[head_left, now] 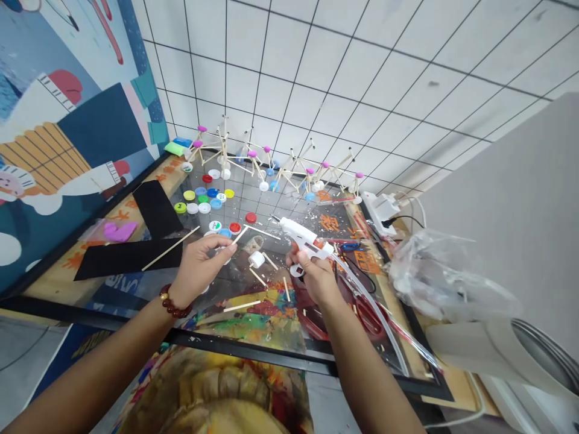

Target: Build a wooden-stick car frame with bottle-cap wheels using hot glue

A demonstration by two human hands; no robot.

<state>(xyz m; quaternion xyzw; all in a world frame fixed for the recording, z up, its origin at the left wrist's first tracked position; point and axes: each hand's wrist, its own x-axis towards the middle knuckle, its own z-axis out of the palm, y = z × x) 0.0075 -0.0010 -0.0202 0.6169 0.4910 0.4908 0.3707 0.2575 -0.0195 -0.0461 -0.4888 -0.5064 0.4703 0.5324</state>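
My left hand (205, 262) pinches a short wooden stick (240, 234) between thumb and fingertips. In my right hand (314, 271) is a white hot glue gun (301, 235), its nozzle aimed left, with a clear glue stick (357, 280) trailing from its back. Another wooden stick (265, 232) lies just beyond the held one. Between the hands a white bottle cap (256, 259) rests near several loose sticks (242, 306). Coloured bottle caps (234, 228) are grouped past my left hand. A single red cap (251, 217) lies apart from them.
Stick figures with pink tops and cap bases (253, 155) line the back edge by the tiled wall. Black strips (158, 208), one bearing a long stick (169, 248), lie left. Red scissors (368, 313), a power strip (380, 211) and a plastic bag (447, 271) are right.
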